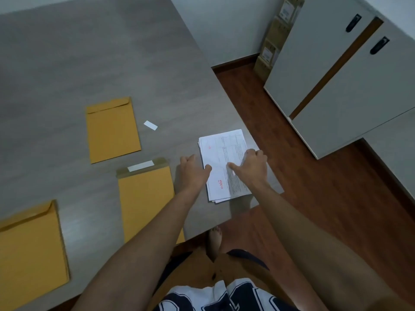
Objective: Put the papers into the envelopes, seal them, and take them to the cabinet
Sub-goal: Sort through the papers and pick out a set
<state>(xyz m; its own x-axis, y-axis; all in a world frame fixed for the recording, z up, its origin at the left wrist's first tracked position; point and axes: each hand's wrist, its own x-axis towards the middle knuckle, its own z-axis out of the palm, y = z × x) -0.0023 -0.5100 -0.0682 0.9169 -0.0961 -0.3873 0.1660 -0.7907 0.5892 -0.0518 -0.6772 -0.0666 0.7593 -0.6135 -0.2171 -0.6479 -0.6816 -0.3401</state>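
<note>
stack of papers (221, 158) lies on the desk (89, 52) at its near right corner, sheets slightly fanned. left hand (194, 170): fingers curled down at the stack's left edge, thumb on the top sheet, grasping that edge. right hand (252, 166): fingers curled over the right edge, thumb laid across the print, grasping too. top sheet: printed table and text blocks, a red stamp toward the wrists, a small red mark beyond the left thumb; none readable. just left of the left fingers, open-flap envelope (146, 198) with a white band on its flap. beyond it, closed envelope (113, 131) and loose white strip (150, 125). far left, third envelope (31, 250). cabinet (336, 75) stands right of the right fingers, across the floor; cartons (272, 41) beside it, labels too blurred.
</note>
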